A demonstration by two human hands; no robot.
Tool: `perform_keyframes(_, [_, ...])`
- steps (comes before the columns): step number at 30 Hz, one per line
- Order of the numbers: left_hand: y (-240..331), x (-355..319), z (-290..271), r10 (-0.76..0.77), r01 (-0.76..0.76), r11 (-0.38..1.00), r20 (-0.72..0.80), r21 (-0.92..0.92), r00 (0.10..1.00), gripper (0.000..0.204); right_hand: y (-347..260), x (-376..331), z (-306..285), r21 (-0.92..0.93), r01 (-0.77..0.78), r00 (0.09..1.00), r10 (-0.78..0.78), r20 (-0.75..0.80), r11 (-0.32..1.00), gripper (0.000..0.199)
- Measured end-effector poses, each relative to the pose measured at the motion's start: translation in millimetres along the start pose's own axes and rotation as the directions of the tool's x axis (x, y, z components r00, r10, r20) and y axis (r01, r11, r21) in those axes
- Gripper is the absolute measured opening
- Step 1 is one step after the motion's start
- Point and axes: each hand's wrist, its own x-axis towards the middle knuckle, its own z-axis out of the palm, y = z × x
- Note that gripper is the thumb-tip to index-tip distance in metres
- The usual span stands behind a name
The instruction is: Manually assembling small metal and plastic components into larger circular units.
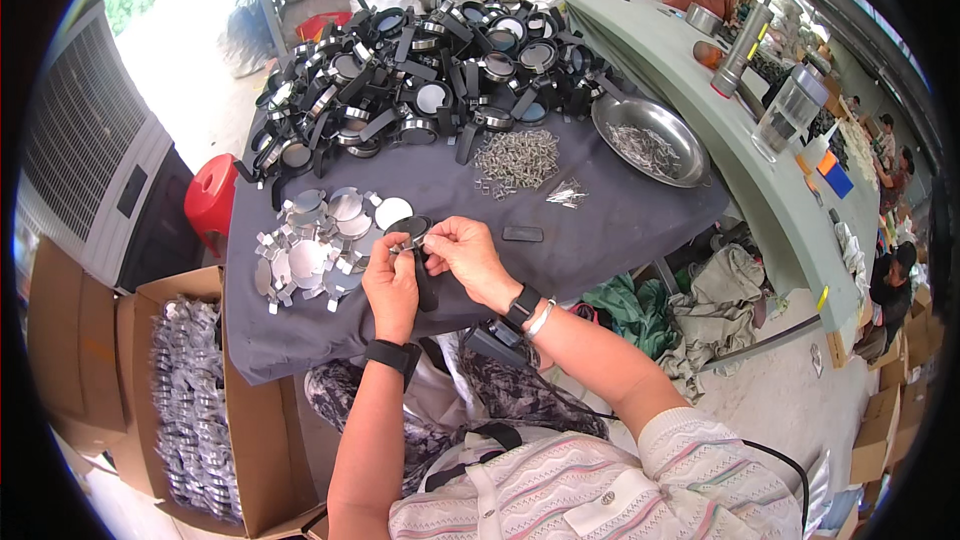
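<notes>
Reader: How are the two hands posed?

Describer: They meet over the near edge of a table covered in dark cloth [620, 215], seen from the wearer's head. The left hand [391, 283] rises on a nearly upright forearm, back of the hand toward the camera, fingers curled forward. The right hand [466, 252] comes in on a slant from the lower right, wrist roughly level with the knuckles, fingers bent toward the left hand

Reader: Are they gripping anything?

Describer: Yes, both are closed on one round black piece [411, 225] with a metal rim. The left thumb and fingers clamp its left side; the right thumb and fingertips pinch together at its right edge. Its dark handle [428, 285] points down between the hands, toward the wearer. The exact contact beneath the fingers is hidden

Reader: What lies around the hands?

Describer: Just left of the left hand is a spread of silvery metal discs [307, 258] with tabs. A short black bar [523, 234] lies to the right of the right hand. Beyond, toward the far side, are a heap of small metal clips [517, 160], a few loose pins [567, 193] and a shallow metal bowl [601, 120] holding more pins. A large pile of black-handled pieces [430, 98] fills the far end
</notes>
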Motion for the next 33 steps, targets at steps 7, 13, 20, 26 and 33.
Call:
perform_keyframes(7, [1.6,-1.1,-1.7,0.007,-0.007,1.000,0.008,-0.014,1.000,0.016,-6.0,-8.4,11.3,0.070,-0.063,0.997,0.066,-0.040,0.996,0.008])
perform_keyframes(13, [0.8,0.4,-1.2,0.003,-0.003,1.000,0.003,-0.024,1.000,0.018,-3.0,-7.4,16.1,0.056,0.013,0.995,-0.007,-0.099,0.998,0.007])
perform_keyframes(20, [0.9,0.4,0.6,0.016,-0.017,0.999,-0.014,-0.047,1.000,0.018,-6.6,-8.2,11.4,0.085,-0.032,0.998,0.038,-0.059,0.996,0.006])
perform_keyframes(26, [3.2,-1.0,-2.9,-0.037,0.037,0.999,0.008,-0.016,0.999,0.018,-4.5,-7.4,13.7,0.030,0.021,0.994,-0.017,-0.107,0.999,0.005])
perform_keyframes(33, [-3.5,0.5,-0.9,-0.001,0.002,1.000,-0.034,0.031,0.999,0.017,-14.1,-2.0,12.3,-0.261,0.016,0.999,-0.026,-0.035,0.965,0.007])
